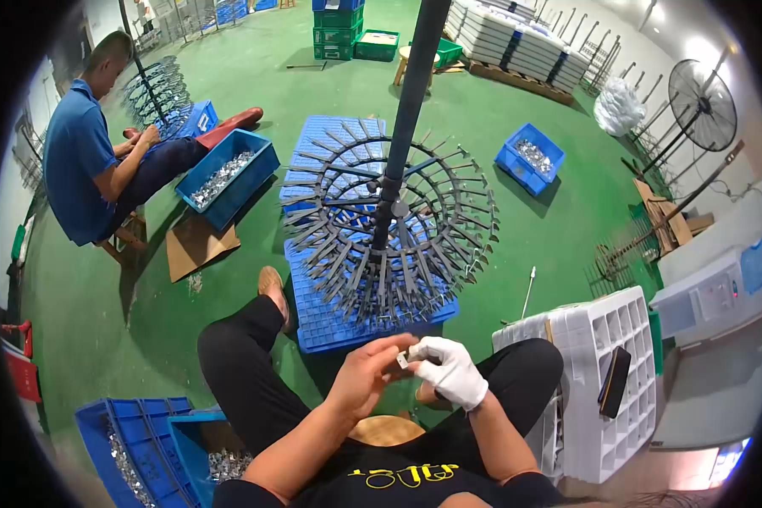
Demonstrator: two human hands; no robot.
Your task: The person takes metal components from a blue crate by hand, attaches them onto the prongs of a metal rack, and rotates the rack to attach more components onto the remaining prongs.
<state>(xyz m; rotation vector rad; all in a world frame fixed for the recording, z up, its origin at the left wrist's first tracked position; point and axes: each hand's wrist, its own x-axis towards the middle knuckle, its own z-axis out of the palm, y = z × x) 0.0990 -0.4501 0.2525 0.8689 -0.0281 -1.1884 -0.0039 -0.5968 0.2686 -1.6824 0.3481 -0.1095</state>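
My left hand (368, 372), bare, and my right hand (450, 372), in a white glove, meet above my lap. Pinched between their fingertips is a small silvery metal part (402, 361); its exact kind is too small to make out. Just beyond them stands a dark round rack (381, 269) with tiers of radiating prongs around an upright pole (415, 93). Small pieces hang on some prong tips at its right side. Blue plastic pallets (322, 326) lie under the rack.
Blue bins (127, 415) of small metal parts stand at lower left; another blue bin (529, 157) is at right. A seated co-worker (85, 161) works beside a blue crate (229, 182). White gridded trays (622, 372) stand near my right knee. A fan (703, 106) stands farther back.
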